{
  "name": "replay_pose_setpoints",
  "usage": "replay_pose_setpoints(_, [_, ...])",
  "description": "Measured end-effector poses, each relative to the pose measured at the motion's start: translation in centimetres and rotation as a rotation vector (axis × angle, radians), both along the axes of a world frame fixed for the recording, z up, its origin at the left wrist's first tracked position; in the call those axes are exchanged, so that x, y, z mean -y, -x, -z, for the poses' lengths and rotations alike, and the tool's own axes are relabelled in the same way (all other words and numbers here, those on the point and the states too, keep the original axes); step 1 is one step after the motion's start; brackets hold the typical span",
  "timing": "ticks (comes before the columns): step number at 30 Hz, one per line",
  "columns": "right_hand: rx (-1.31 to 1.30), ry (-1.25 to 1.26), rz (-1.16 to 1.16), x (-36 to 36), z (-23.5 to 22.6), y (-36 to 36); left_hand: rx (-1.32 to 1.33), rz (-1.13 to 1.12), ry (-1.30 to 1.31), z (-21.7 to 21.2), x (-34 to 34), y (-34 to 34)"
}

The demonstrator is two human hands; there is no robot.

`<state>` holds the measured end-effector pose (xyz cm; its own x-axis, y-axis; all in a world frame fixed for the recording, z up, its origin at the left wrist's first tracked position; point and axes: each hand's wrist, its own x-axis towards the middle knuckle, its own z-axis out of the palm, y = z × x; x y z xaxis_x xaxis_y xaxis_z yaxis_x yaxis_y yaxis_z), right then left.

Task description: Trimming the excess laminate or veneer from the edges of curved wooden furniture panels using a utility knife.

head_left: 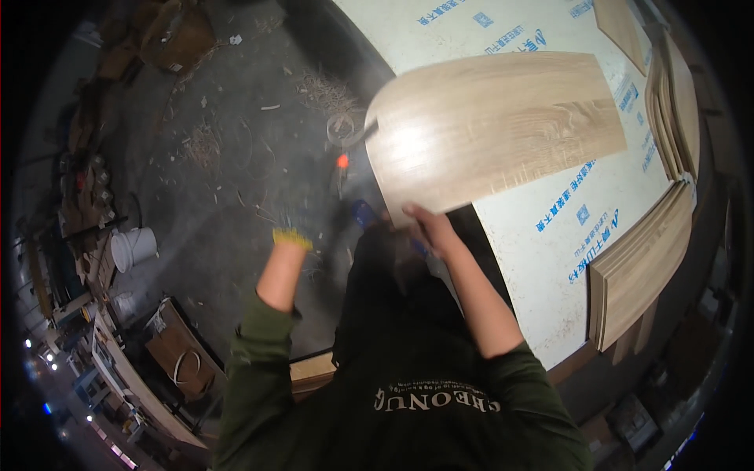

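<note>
A wood-grain panel [503, 129] with a rounded left end lies partly over a white printed sheet [550, 310]; its left end juts out past the sheet's edge. My right hand [430, 228], bare, grips the panel's near left corner, thumb on top and the fingers hidden below. Away to the left, my left hand [292, 228] hangs over the floor, apart from the panel. A yellow glove cuff shows at its wrist, but the fingers blur into the dark floor.
Stacked wood-grain panels [640, 275] stand at the sheet's right edge, with more curved panels [671, 118] beyond. Scraps [322, 90] litter the grey floor. A white bucket [133, 248], a cardboard box [179, 35] and a brown bag [181, 363] are at left. My blue shoe [363, 213] shows below.
</note>
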<state>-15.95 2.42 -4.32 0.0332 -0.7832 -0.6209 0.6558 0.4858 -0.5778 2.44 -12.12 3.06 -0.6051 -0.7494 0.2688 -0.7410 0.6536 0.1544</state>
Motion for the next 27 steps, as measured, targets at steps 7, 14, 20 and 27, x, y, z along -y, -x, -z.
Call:
replay_pose_setpoints(7, [-0.304, -0.085, -0.103, -5.6, -2.6, -1.7, 0.136, -0.208, -0.28, -2.0, -8.3, -1.4])
replay_pose_setpoints(14, [-0.213, 0.122, -0.097, -5.9, -0.8, -1.4, 0.2, -0.189, -0.232, -1.2, -7.4, -1.6])
replay_pose_setpoints(20, [-0.216, 0.088, -0.119, -6.1, -0.3, -1.4, 0.141, -0.124, -0.14, -0.5, -5.0, -1.6])
replay_pose_setpoints(27, [-0.201, 0.048, -0.18, -5.9, -1.1, -0.7, 0.245, -0.065, -0.218, -1.2, -1.6, -0.6])
